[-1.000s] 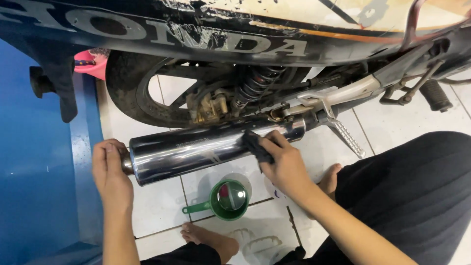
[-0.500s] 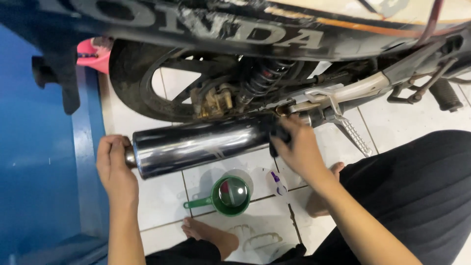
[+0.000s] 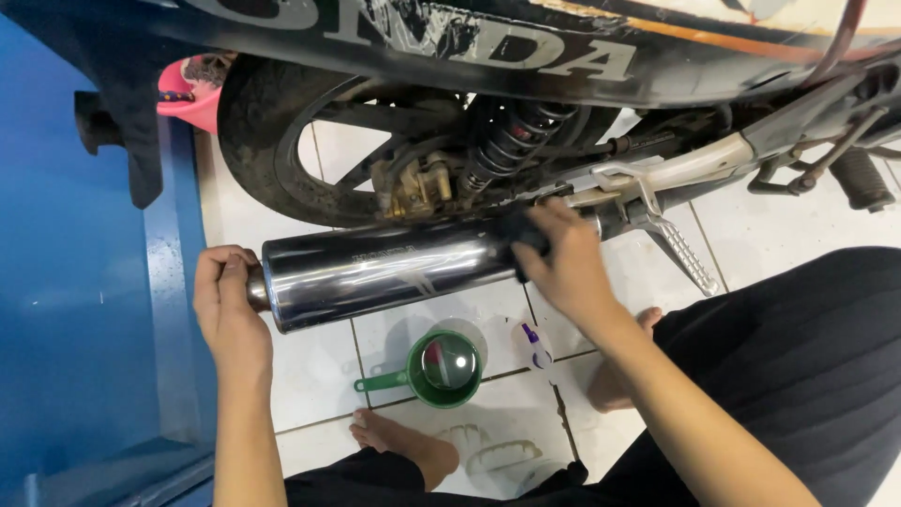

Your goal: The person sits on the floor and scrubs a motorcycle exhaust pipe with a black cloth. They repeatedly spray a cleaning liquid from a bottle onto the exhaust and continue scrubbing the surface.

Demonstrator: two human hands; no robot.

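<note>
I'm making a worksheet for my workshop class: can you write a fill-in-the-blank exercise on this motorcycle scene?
1. The left hand grips the rear end of the chrome ____.
2. The right hand presses a dark ____ against the exhaust pipe.
3. On the tiled floor below the pipe stands a ____ scoop with a handle.
4. Beside the scoop lies a small bottle with a ____ cap.

Missing words: exhaust pipe; cloth; green; purple
</note>
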